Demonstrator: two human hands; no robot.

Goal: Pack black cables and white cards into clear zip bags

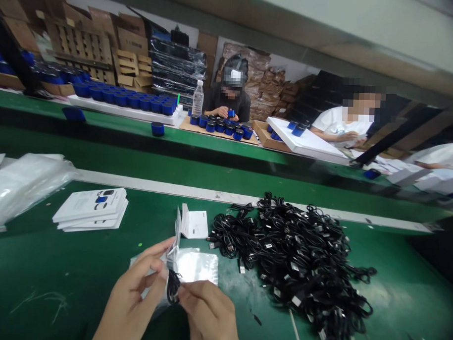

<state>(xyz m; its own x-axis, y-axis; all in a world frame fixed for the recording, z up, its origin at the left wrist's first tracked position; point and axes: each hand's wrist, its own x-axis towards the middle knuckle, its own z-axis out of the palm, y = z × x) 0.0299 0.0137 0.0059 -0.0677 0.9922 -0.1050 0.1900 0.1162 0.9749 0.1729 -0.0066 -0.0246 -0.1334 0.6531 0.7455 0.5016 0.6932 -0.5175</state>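
My left hand (141, 281) pinches a clear plastic bag (174, 240), held upright over the green bench. Between the two hands is a coiled black cable (173, 286), at the near side of that bag. The fingertips of my right hand (210, 308) are closed on the cable's right side. Whether the cable is inside the bag or in front of it, I cannot tell. More clear bags (201, 266) lie flat beneath the hands. Just behind them stands a folded white leaflet (197, 224). A large heap of black USB cables (297, 262) lies to the right.
White printed leaflets (93, 210) are stacked at left, beside a pile of plastic bags (21, 187). Beyond a white strip (166, 187) runs a green conveyor (226, 170). Across it, people sit near rows of blue round containers (128, 98) and a water bottle (197, 99). A shelf hangs overhead.
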